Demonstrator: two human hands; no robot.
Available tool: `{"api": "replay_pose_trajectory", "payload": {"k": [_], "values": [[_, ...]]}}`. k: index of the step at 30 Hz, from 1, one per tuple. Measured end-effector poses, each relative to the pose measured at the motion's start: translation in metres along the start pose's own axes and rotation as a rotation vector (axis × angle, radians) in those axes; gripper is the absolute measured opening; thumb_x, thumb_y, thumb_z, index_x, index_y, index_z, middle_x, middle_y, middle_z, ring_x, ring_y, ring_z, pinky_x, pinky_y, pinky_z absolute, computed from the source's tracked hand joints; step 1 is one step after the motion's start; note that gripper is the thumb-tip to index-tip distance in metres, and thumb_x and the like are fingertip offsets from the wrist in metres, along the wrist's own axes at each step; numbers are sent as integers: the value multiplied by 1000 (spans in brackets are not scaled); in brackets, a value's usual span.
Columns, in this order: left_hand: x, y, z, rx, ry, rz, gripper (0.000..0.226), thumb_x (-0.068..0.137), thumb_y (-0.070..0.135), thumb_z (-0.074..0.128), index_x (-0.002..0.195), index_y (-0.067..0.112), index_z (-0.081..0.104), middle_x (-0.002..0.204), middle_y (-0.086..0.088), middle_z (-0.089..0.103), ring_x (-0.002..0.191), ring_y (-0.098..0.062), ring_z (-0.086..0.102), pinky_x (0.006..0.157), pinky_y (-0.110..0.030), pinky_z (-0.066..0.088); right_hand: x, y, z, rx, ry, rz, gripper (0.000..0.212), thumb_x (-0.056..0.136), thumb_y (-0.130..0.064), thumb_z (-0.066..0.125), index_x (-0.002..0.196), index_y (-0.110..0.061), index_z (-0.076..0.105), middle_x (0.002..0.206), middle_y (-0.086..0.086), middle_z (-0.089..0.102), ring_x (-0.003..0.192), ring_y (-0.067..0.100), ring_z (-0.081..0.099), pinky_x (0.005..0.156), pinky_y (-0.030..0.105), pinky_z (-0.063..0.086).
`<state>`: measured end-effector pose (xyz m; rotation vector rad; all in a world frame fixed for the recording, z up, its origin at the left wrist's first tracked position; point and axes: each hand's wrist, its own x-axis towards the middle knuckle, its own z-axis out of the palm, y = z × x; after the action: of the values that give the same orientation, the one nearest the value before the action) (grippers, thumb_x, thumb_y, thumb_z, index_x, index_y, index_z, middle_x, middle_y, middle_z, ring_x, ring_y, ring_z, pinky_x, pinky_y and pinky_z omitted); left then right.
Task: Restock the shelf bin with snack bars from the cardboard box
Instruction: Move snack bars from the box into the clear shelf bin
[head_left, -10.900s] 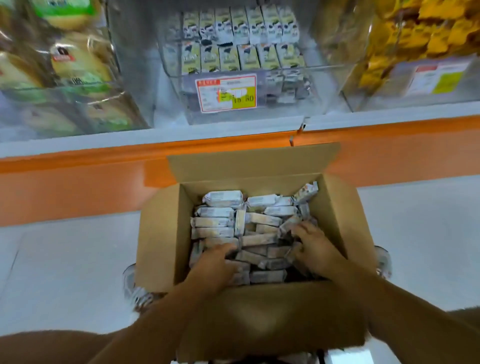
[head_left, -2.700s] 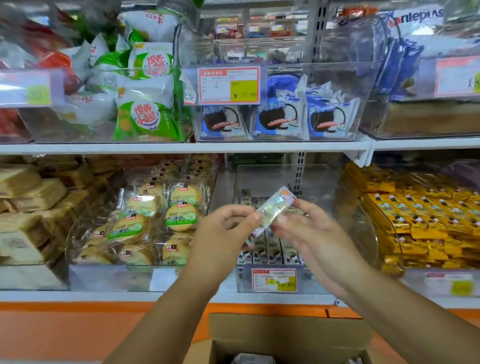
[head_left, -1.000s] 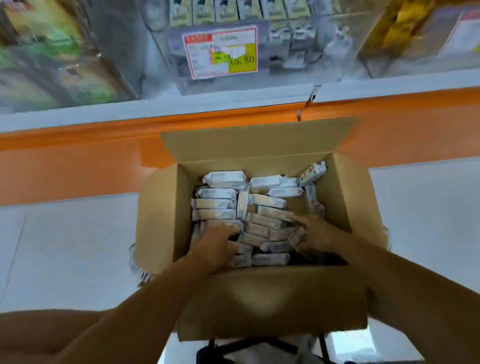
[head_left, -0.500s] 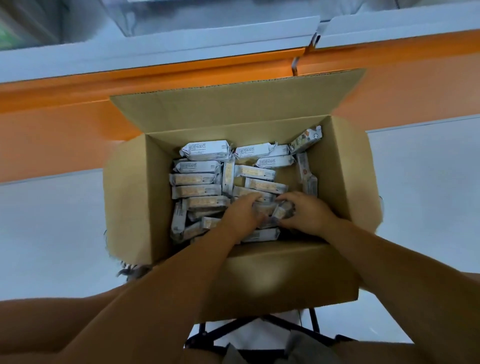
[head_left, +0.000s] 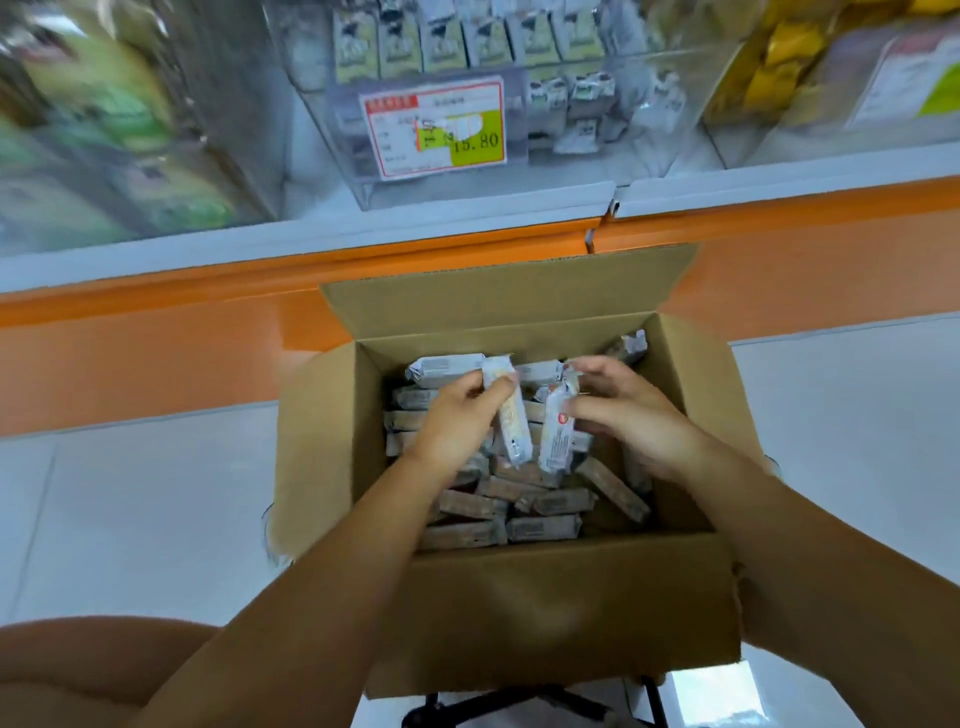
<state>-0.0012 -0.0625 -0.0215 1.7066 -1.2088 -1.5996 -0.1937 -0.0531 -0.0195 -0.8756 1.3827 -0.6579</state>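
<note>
Cardboard box (head_left: 545, 613) sits right in front, flaps open, its near wall closest. Inside, loose snack bars (head_left: 535, 527) lie flat & jumbled, thickest along the near edge & toward the far-left corner. Plenty left to move, I'd say.

Above the box's middle, L hand (head_left: 457, 421) is curled round the L bar (head_left: 514, 431), thumb & fingers gripping its upper half. R hand (head_left: 634, 415) pinches the R bar (head_left: 557, 441) near its top, other fingers loosely spread. Both bars hang approx. upright, just beside each other. Can't tell if their lower ends touch the pile.

Beyond the box's far flap comes the orange shelf base (head_left: 156, 364), then the clear shelf bin (head_left: 571, 166) w/ a price label (head_left: 439, 130) on its front wall. Stocked bars (head_left: 447, 44) at the bin's back stand on end in rows.

The key relation: the bin lies straight ahead & up from both hands. Held bars' long axes roughly match the stocked rows, so little turning looks needed. Both hands seem about equally near, w/ L lined up under the label. The lift must clear the bin's front wall.
</note>
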Motion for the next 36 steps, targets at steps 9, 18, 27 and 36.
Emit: {"api": "replay_pose_trajectory", "payload": {"k": [9,18,27,36], "values": [[-51,60,-24,-170,-182,86,52,82,45,73,124,24,51,119,3,68,110,-15,65,94,-41,54,-48,-67,24,318,-179,-156,53,76,-18,75,126,-16,59,133,20,54,107,23,61,85,40,52],[-81,145,-57,-251,-10,324,66,64,21,91,120,19,57,109,2,74,102,-15,70,100,-43,52,-94,-161,36,0,-32,-312,49,91,-35,56,138,-27,44,117,2,60,128,19,45,109,35,32],[-105,215,-95,-28,96,468,52,75,31,84,115,30,51,115,7,67,100,-9,65,91,-36,54,-114,-234,34,-260,-119,-522,51,89,-11,63,129,-38,47,116,-14,64,98,-5,63,79,15,52],[-108,248,-160,152,370,566,62,81,36,77,131,26,42,122,5,62,105,-14,63,75,-31,58,-33,-296,39,-320,233,-653,19,89,-20,65,104,-26,54,113,-1,62,99,13,60,72,22,45]]}}
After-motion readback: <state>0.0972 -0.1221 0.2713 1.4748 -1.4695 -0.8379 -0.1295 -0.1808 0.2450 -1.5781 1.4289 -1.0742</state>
